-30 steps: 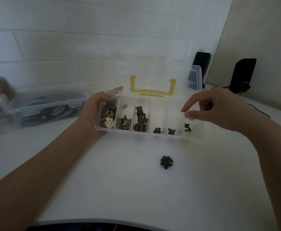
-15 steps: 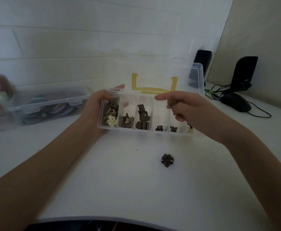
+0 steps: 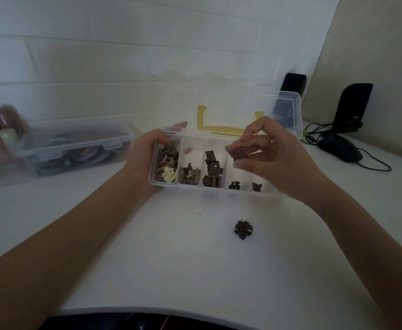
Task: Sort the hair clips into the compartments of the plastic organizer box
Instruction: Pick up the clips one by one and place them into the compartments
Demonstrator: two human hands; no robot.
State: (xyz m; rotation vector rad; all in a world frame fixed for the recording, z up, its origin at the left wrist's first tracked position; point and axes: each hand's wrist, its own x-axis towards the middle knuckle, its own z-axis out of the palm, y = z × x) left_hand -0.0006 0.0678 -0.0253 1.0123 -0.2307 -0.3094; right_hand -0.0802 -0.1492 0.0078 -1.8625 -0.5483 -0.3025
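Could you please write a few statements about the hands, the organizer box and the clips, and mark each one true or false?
1. The right hand pinches a small dark hair clip above the organizer box. True.
2. The left hand lies flat on the table, away from the box. False: it grips the box's left end.
3. A dark flower-shaped clip lies on the table in front of the box. True.
4. The box's lid is shut. False: it stands open behind the compartments.
5. The cream flower clip is in the rightmost compartment. False: it is in the leftmost.
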